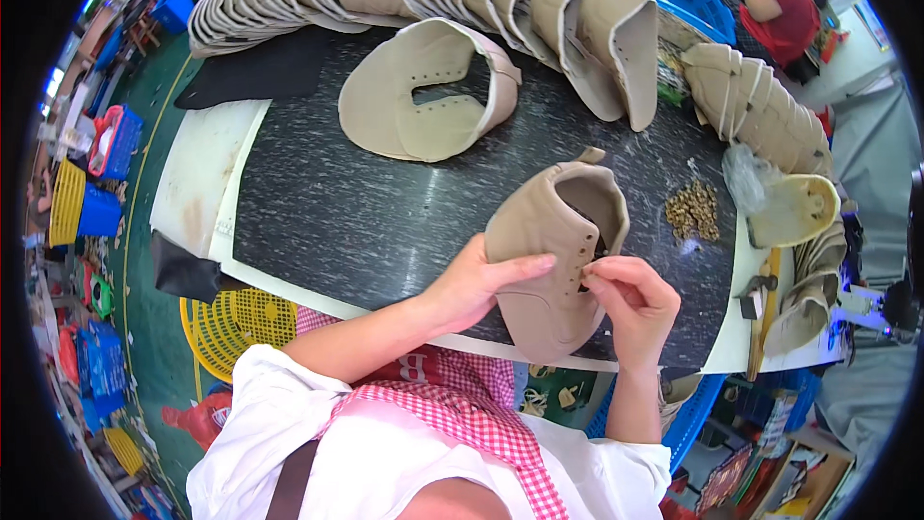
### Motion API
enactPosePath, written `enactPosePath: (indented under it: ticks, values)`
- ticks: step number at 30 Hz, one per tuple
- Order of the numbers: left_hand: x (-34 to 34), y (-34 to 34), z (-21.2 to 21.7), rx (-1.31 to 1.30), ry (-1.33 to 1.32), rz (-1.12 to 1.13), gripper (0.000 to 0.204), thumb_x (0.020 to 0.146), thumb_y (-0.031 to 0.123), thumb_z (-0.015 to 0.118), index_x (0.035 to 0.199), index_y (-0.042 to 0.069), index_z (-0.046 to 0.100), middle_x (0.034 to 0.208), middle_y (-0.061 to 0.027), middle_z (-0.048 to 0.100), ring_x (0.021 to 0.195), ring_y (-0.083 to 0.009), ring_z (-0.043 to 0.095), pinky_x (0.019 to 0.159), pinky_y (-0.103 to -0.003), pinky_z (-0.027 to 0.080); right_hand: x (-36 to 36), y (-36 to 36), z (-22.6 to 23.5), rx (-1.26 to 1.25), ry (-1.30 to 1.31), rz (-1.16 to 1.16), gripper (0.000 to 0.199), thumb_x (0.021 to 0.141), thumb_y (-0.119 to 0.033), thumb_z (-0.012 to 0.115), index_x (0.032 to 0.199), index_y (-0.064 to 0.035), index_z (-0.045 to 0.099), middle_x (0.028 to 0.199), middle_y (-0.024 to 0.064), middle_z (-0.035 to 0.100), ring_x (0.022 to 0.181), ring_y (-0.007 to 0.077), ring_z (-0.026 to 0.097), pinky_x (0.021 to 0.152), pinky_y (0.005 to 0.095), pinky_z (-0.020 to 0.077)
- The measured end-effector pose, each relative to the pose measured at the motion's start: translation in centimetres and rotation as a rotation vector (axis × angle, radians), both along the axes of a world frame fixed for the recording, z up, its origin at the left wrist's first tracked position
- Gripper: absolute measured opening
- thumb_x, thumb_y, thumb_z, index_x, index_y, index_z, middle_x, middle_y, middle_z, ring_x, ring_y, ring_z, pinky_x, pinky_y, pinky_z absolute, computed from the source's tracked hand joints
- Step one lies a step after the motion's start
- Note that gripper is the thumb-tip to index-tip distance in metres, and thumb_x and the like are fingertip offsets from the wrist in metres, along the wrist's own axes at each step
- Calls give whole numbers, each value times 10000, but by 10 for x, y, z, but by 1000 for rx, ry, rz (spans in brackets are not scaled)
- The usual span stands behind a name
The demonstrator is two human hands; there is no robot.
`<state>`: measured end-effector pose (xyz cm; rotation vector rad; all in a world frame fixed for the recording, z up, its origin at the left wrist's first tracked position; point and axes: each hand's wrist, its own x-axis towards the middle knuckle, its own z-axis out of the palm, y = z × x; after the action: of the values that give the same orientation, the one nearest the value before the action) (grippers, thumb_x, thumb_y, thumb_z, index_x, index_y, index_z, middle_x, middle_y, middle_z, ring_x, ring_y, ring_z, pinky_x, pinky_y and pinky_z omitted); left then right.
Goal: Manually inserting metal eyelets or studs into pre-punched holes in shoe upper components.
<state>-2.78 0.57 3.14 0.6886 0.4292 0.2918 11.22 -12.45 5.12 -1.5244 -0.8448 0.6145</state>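
Observation:
A beige shoe upper [541, 221] is held just above the near side of the dark speckled tabletop, its ankle opening facing away from me. My left hand [472, 281] grips it from the left, thumb lying across the outside. Against its row of eyelet holes, my right hand [637, 303] is closed in a pinch. What sits between those fingertips is too small to make out. Right of the upper lies a heap of small brass-coloured metal pieces [692, 211]. Another beige upper [385, 120], with holes along its lacing edges, rests farther back on the left.
Nested beige uppers [597, 29] line the far edge, and bundled ones [746, 96] stand at the right. A hammer [765, 303] lies near a cut-down yellowish container [794, 212]. Black material [255, 72] covers the back left. Below is a yellow basket [231, 327]. Another person [780, 24] sits far right.

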Motion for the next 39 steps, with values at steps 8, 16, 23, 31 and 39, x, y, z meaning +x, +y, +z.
enactPosePath:
  ticks: [8, 16, 23, 31, 39]
  values:
    - [0, -7, 0, 39, 2, -41, 474, 812, 172, 647, 1210, 19, 440, 1146, -80, 536, 1060, -155, 514, 908, -317, 410, -8, 6, -9, 71, -307, -8, 189, 620, 49, 707, 778, -49, 672, 905, 60, 580, 842, 150, 556, 694, 253, 451]
    - [4, -6, -1, -23, -4, -98, 508, 789, 125, 667, 1225, 26, 425, 1169, -84, 521, 1082, -172, 502, 904, -328, 417, -7, 0, -22, 307, -479, -21, 154, 641, 39, 714, 727, -56, 631, 827, 73, 576, 701, 134, 561, 576, 235, 448]
    - [7, -14, -8, 171, -7, -76, 426, 787, 102, 664, 1170, 21, 497, 1121, -80, 565, 1031, -159, 535, 882, -312, 430, 2, -1, -19, 264, -396, -110, 254, 624, -17, 756, 826, -41, 603, 831, 70, 588, 670, 126, 574, 538, 227, 466]
    - [9, -17, -2, 327, 113, -10, 369, 798, 102, 647, 1131, -3, 528, 1059, -78, 599, 966, -134, 563, 855, -294, 444, 106, -35, -40, -341, -738, -437, 105, 733, -58, 674, 786, 3, 607, 722, 83, 558, 580, 163, 553, 544, 279, 442]
    - [8, -9, 3, 132, 127, 14, 392, 804, 116, 642, 1156, 3, 511, 1115, -91, 571, 1029, -152, 539, 891, -302, 425, 30, -31, -6, 180, 131, -28, 138, 721, 101, 628, 839, 28, 625, 885, 94, 626, 825, 139, 606, 709, 220, 492]
